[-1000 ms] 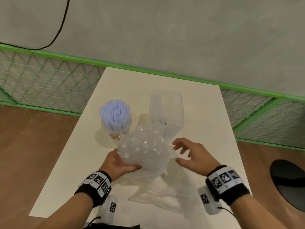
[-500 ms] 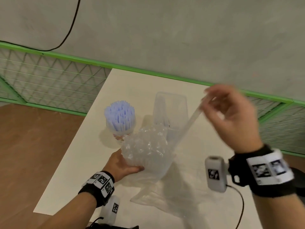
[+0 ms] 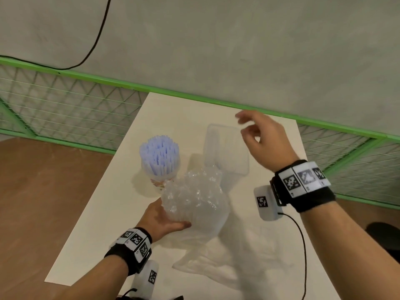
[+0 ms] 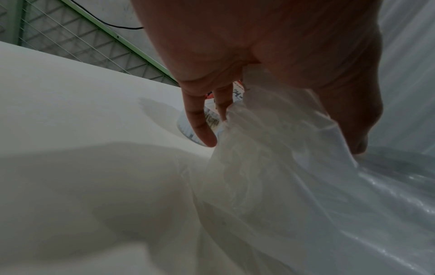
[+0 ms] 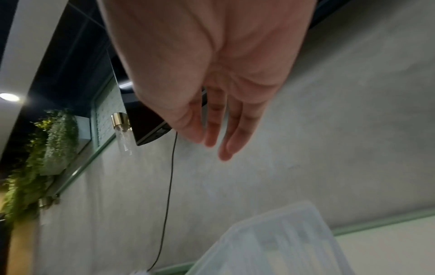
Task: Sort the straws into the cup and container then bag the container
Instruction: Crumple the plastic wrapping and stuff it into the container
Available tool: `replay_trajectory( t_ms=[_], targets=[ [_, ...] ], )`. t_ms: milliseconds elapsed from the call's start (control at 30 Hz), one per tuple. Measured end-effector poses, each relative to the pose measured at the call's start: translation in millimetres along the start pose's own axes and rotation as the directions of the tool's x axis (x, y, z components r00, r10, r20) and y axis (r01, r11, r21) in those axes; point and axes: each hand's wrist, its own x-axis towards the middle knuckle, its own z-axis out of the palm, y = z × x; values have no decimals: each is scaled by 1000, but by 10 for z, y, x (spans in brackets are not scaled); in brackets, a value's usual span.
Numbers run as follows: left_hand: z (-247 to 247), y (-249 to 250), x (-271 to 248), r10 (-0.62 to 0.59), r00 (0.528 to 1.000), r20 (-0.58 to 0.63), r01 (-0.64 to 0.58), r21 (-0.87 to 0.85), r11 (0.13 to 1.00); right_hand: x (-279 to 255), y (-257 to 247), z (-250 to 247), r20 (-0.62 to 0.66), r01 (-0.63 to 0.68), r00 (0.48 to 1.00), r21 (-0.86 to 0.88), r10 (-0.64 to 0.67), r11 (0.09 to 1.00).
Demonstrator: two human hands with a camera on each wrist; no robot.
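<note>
A paper cup (image 3: 161, 182) packed with blue straws (image 3: 159, 155) stands at the table's middle left. Right of it stands a clear rectangular container (image 3: 227, 148), (image 5: 270, 241), with faint clear straws inside. My left hand (image 3: 173, 215) grips an upright bundle of clear straws (image 3: 192, 195) in thin plastic wrap (image 4: 282, 167); its fingers (image 4: 200, 121) curl round the wrap, with the cup's base (image 4: 186, 128) behind them. My right hand (image 3: 244, 126) hovers above the container's far right corner, its fingers (image 5: 212, 130) relaxed and holding nothing.
A crumpled clear plastic bag (image 3: 216, 258) lies on the white table (image 3: 173, 113) near its front edge. A green mesh fence (image 3: 65, 109) runs behind the table below a grey wall. A black cable (image 3: 95, 40) hangs on that wall.
Half a second ago my right hand held a clear straw pulled up from the bundle. Now it is lower, over the container, and empty. The left hand keeps its hold.
</note>
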Motion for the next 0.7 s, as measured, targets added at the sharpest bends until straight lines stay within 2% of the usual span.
replay_trajectory(
  t_ms=[100, 200, 267, 333, 467, 600, 700],
  targets=[
    [8, 21, -6, 7, 1000, 7, -7, 3, 1000, -324, -34, 121, 164, 23, 986, 68, -34, 997],
    [9, 22, -9, 15, 1000, 15, -15, -3, 1000, -671, -17, 295, 381, -26, 925, 82, -7, 996],
    [2, 18, -12, 14, 1000, 15, -14, -1, 1000, -826, 15, 408, 463, -80, 886, 90, 29, 993],
    [-4, 6, -6, 12, 1000, 11, -12, -11, 1000, -897, 39, 473, 466, -110, 883, 107, 48, 988],
    [-18, -7, -6, 7, 1000, 9, -6, -31, 1000, -885, 75, 521, 400, -114, 916, 169, 37, 979],
    [-20, 4, -11, 8, 1000, 12, -8, -32, 999, -858, 62, 585, 353, -39, 935, 185, -30, 982],
    [-15, 17, -22, 9, 1000, 23, -8, -34, 999, -865, 51, 605, 359, -82, 933, 241, -10, 967]
  ],
)
